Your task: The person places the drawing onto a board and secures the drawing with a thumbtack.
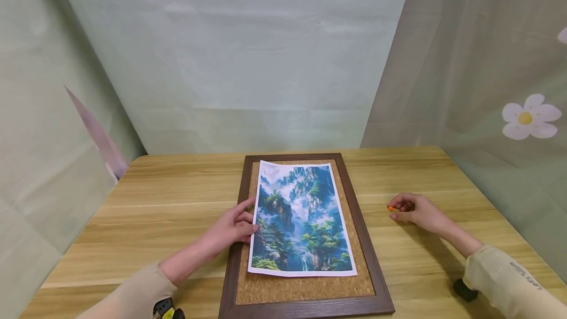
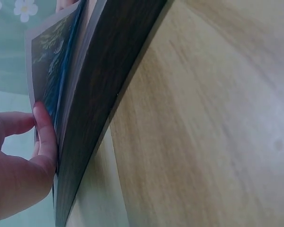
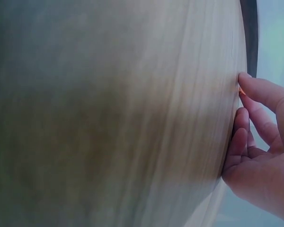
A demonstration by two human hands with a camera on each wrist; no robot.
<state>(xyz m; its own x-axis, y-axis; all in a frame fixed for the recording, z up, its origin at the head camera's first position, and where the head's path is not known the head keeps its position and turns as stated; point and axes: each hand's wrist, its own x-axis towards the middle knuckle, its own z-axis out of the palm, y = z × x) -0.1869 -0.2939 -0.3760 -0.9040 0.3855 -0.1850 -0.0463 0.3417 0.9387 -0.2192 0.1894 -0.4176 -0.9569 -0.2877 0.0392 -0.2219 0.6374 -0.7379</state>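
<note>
A printed landscape picture point(image 1: 301, 218) of misty cliffs and trees lies over a cork board point(image 1: 305, 289) with a dark brown wooden frame point(image 1: 369, 245). At the picture's left edge, my left hand point(image 1: 235, 225) pinches the paper, its thumb on the printed side. In the left wrist view the picture point(image 2: 52, 54) stands a little off the board beside that hand point(image 2: 23, 175). Right of the frame, my right hand point(image 1: 414, 210) pinches a small orange pin point(image 1: 390, 208) between thumb and index finger, close to the tabletop. Only a bit of orange point(image 3: 242, 91) shows in the right wrist view.
The board lies on a light wooden table point(image 1: 177, 186), reaching almost to its far edge. Pale cloth point(image 1: 266, 63) hangs behind and at both sides, with a white flower point(image 1: 531, 117) on the right. Dark devices are strapped under both forearms.
</note>
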